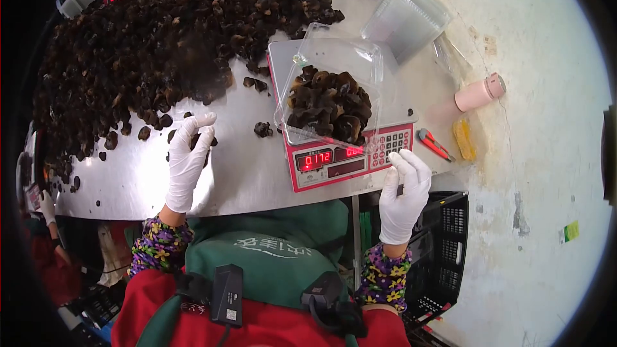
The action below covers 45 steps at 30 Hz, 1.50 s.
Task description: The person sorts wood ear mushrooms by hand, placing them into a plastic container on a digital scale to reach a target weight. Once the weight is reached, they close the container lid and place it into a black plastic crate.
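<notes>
The clear plastic container (281,115) sits on the platform of the scale (349,170), tilted slightly askew to its edges. Its walls are thin and glossy; the lid (337,48) stands open on the far side. Inside lies a mound of mushrooms (331,106), dark brown, lobed and moist-looking. The scale has a flat metal platform, a red-edged panel, square keys and a lit display showing 0.172.

The right hand (405,199), in a thin white glove, is half curled just beside the keypad, thumb apart from the fingers, with nothing visible in its grasp. The left hand (186,170), gloved alike, is partly open above the smooth metal table (241,183), near loose mushrooms; its fingers are bent and no piece shows between them. Beyond it spreads a large, rough-surfaced heap (154,51) of mushrooms.
</notes>
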Available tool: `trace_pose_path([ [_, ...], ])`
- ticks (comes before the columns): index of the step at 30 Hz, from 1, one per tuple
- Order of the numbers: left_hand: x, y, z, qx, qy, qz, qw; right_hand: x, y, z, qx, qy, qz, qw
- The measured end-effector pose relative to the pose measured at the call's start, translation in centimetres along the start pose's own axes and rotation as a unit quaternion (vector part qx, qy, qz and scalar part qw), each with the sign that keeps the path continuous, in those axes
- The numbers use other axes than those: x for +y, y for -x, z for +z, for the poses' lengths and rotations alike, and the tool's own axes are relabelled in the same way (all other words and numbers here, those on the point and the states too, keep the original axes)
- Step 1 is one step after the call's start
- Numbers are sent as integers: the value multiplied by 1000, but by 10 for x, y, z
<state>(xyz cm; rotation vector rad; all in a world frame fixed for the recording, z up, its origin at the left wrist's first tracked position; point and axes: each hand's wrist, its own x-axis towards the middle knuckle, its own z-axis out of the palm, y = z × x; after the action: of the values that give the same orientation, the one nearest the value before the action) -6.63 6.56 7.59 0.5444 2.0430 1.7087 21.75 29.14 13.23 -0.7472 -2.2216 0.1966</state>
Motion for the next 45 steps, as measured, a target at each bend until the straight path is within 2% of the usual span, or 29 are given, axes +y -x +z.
trace_pose_path([
  [2, -2, 0, 4, 2, -8, 61, 998, 3, -3, -1, 0, -6, 6, 1000],
  [8, -3, -4, 21, -41, 3, 96, 995, 13, -23, -3, -19, -90, 36, 995],
  [9, 0, -4, 26, -51, 16, 84, 995, 17, -27, 0, -31, -174, 112, 978],
  [11, 4, -8, 36, -71, 58, 52, 994, 31, -39, 9, -78, -331, 235, 911],
  [12, 6, -9, 44, -75, 102, 43, 991, 34, -51, 15, -78, -334, 227, 911],
  [14, 25, -8, 55, -92, 61, 49, 993, 38, -80, 30, -91, -480, 321, 811],
  [15, 26, -10, 64, -89, 55, 53, 993, 51, -92, 43, -114, -508, 327, 788],
  [16, 31, -9, 72, -77, 52, 72, 993, 62, -103, 55, -114, -511, 320, 790],
  [18, 35, -11, 86, -40, -51, 177, 982, 78, -125, 79, -126, -576, 395, 704],
  [19, 32, -18, 95, -18, -93, 225, 970, 80, -134, 89, -131, -575, 404, 699],
  [20, 33, -18, 103, -5, -119, 239, 964, 84, -141, 96, -133, -577, 397, 701],
  [22, 38, -21, 116, 23, -162, 257, 952, 83, -152, 106, -155, -581, 436, 670],
  [24, 39, -27, 122, 15, -160, 225, 961, 92, -161, 113, -155, -586, 452, 655],
  [26, 27, -39, 127, -39, -28, 113, 992, 114, -166, 118, -202, -686, 462, 524],
  [27, 27, -39, 127, -40, -7, 107, 993, 109, -166, 112, -200, -687, 461, 525],
  [28, 27, -39, 124, -41, -6, 109, 993, 96, -163, 97, -179, -662, 401, 607],
  [29, 27, -36, 119, -61, 74, 85, 992, 80, -158, 80, -156, -629, 337, 683],
  [30, 29, -33, 114, -81, 152, 58, 983, 58, -150, 58, -155, -629, 338, 683],
  [31, 42, -24, 110, -56, 205, 34, 977, 32, -138, 34, -177, -511, 258, 800],
  [32, 45, -22, 102, -58, 205, 33, 977, 18, -120, 21, -194, -377, 169, 890],
  [33, 44, -23, 92, -72, 210, -15, 975, 18, -96, 18, -189, -267, 87, 941],
  [34, 47, -22, 86, -86, 214, -63, 971, 17, -73, 17, -180, -152, 4, 972],
  [36, 62, -15, 84, -98, 185, -70, 975, -1, -39, 24, -135, -155, 11, 979],
  [37, 62, -13, 84, -135, 164, -74, 974, -11, -25, 27, -143, -252, 147, 946],
  [38, 62, -11, 85, -174, 142, -77, 971, -11, -22, 26, -141, -250, 153, 945],
  [40, 44, -26, 88, -187, 171, -102, 962, -8, -22, 28, -179, -400, 405, 803],
  [42, 45, -34, 88, -193, 209, -220, 933, 8, -19, 36, -201, -519, 487, 673],
  [43, 47, -33, 86, -196, 208, -242, 927, 11, -18, 37, -197, -547, 484, 654],
  [45, 48, -28, 80, -221, 191, -217, 932, 13, -17, 35, -185, -577, 478, 636],
])
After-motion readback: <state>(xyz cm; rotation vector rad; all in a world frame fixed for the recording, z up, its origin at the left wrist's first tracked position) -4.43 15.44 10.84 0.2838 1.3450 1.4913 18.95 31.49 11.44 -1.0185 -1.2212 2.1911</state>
